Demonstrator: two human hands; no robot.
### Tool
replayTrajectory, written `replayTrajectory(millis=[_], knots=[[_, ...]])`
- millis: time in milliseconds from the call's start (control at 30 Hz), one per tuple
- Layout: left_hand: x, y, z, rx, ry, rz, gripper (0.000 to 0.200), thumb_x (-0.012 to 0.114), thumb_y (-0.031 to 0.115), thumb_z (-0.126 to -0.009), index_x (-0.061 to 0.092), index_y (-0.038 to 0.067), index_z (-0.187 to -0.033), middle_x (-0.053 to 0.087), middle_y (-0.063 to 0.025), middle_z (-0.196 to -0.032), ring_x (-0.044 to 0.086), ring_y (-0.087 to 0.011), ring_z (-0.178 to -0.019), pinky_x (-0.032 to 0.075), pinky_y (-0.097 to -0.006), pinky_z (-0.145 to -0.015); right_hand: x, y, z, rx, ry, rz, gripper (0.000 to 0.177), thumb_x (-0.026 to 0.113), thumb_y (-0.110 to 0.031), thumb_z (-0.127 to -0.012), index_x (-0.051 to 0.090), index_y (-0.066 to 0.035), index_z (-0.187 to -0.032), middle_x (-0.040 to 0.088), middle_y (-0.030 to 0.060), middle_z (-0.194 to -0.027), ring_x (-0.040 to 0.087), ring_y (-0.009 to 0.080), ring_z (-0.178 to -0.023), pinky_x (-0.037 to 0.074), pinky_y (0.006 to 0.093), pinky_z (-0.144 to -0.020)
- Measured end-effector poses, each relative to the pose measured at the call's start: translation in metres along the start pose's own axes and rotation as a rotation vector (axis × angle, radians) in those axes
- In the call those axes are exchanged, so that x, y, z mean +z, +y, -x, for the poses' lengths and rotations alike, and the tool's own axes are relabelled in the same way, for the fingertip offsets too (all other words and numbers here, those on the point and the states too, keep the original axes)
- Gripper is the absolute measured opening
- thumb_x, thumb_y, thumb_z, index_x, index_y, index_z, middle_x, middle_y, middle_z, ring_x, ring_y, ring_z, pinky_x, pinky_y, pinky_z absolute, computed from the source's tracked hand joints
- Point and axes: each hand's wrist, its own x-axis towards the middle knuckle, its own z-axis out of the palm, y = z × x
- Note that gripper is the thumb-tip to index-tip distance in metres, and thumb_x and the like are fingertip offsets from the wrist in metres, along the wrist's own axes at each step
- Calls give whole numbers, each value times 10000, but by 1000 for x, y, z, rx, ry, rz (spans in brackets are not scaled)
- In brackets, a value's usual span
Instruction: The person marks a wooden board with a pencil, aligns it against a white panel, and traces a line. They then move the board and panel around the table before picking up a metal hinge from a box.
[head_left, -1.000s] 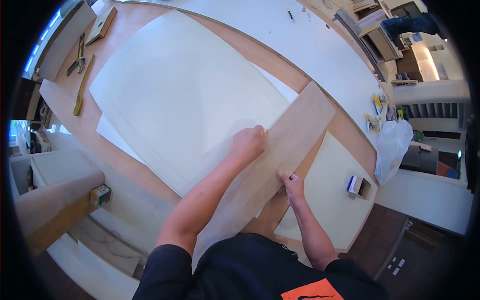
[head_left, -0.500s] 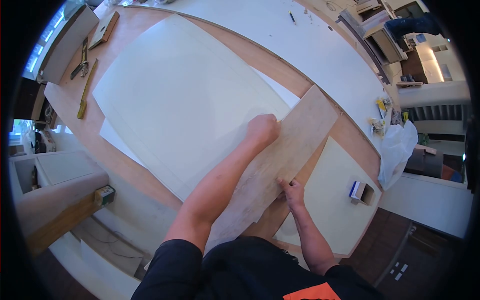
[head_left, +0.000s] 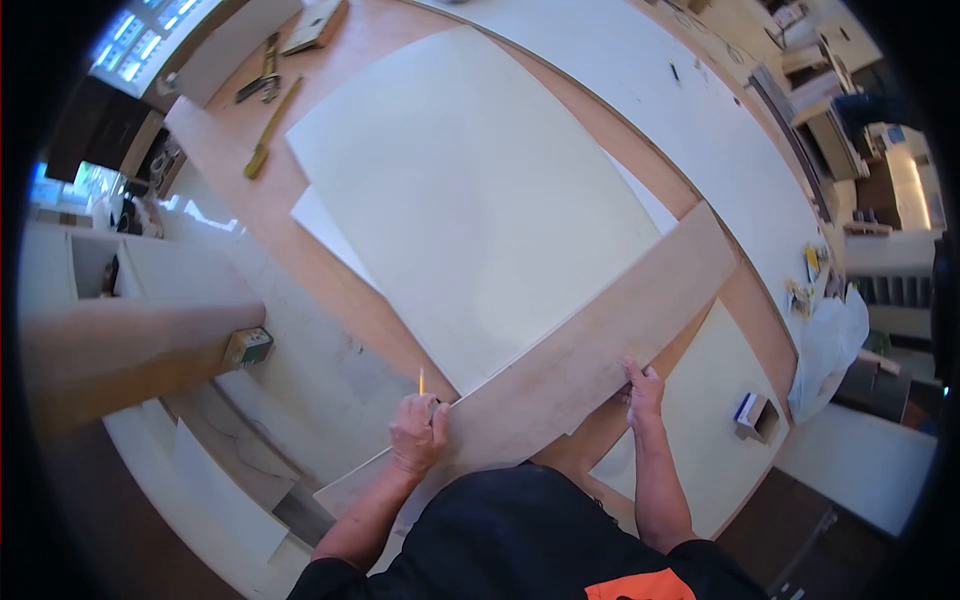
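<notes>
My left hand [head_left: 418, 434] is closed around a yellow pencil [head_left: 422, 382] whose end points up; something small and dark shows by the fingers. It is over the near-left part of a long pale wooden board [head_left: 560, 375]. At the board's near edge, my right hand [head_left: 643, 390] grips it, thumb on top and fingers out of sight underneath. The board lies slantwise along the near edge of a large cream-white sheet [head_left: 470, 190]. Beneath that, part of a white sheet [head_left: 335, 240] sticks out. A smaller cream sheet [head_left: 690, 420] is on the right.
A yellow folding rule [head_left: 272, 130], a hammer-like tool [head_left: 266, 72] and a wooden block [head_left: 314, 26] lie on the pinkish worktop [head_left: 225, 125]. A small open box [head_left: 757, 415] and a plastic bag [head_left: 830, 345] are at the right. A person's dark sleeve [head_left: 872, 112] shows far right.
My left hand has come back from the sheet's far right corner to its near corner, along the board's edge. The view has shifted; my right hand still holds the board.
</notes>
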Motion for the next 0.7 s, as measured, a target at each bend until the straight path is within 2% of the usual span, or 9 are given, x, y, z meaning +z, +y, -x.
replayTrajectory(millis=[100, 167, 233, 267, 367, 467, 567, 600, 700], knots=[[9, -21, 27, -139, -54, 39, 263, 691, 274, -896, 617, 32, -967, 620, -174, -878, 616, -370, -806, 504, -460, -701, 3, 2, 2, 79, 23, -117, 452, 721, -466, -886, 613, -51, -1027, 680, 78, -886, 682, 212, -688, 544, 337, -546], [9, -29, 29, -185, -102, 61, 311, 686, 332, -899, 627, 29, -938, 629, -181, -881, 620, -373, -815, 507, -458, -699, 11, -5, 12, 85, 81, -28, 541, 651, -583, -895, 607, -69, -1057, 677, 74, -840, 654, 207, -605, 480, 307, -450], [3, -34, 23, -259, -144, 137, 420, 697, 436, -873, 669, 24, -794, 654, -190, -805, 640, -366, -774, 507, -452, -677, 12, -10, 27, 87, 129, -60, 566, 631, -609, -898, 601, -76, -1084, 673, 65, -816, 636, 198, -573, 440, 294, -418], [0, -37, 23, -272, -170, 143, 437, 705, 446, -864, 678, 22, -762, 658, -192, -783, 643, -362, -750, 504, -446, -669, 1, -5, 24, 55, 93, -23, 654, 554, -700, -896, 593, -94, -1136, 684, 53, -809, 637, 200, -551, 418, 288, -391], [-24, -47, 18, -280, -200, 178, 480, 711, 485, -852, 694, 22, -725, 659, -199, -751, 647, -335, -695, 501, -425, -644, -6, -24, 57, 46, -106, -107, 723, 447, -765, -904, 582, -112, -1183, 693, 38, -878, 661, 181, -643, 460, 302, -455], [-53, -62, 11, -290, -299, 252, 576, 690, 578, -842, 690, 21, -697, 645, -175, -677, 646, -297, -644, 493, -418, -610, 62, -64, 127, -101, 12, -385, 758, 335, -777, -931, 540, -129, -1265, 685, 19, -969, 653, 170, -737, 463, 315, -518], [-92, -78, -14, -349, -544, 459, 640, 676, 643, -837, 692, 16, -709, 632, -89, -641, 609, -193, -623, 477, -373, -587, 93, -86, 149, -216, -116, -367, 728, 307, -728, -972, 488, -128, -1343, 666, 13, -1033, 618, 162, -771, 445, 319, -550], [-105, -80, -20, -381, -652, 548, 652, 673, 655, -837, 694, 14, -722, 628, -54, -641, 591, -148, -621, 470, -350, -582, 93, -88, 142, -254, -283, -265, 712, 301, -709, -985, 481, -125, -1351, 667, 26, -1030, 612, 158, -749, 447, 311, -538], [-133, -76, -32, -353, -592, 777, 604, 645, 608, -896, 698, 15, -795, 598, 26, -717, 520, -79, -673, 446, -293, -592, 156, -116, 177, -367, -304, -223, 650, 329, -672, -1002, 583, -97, -1167, 647, 33, -826, 572, 133, -618, 418, 288, -490]])
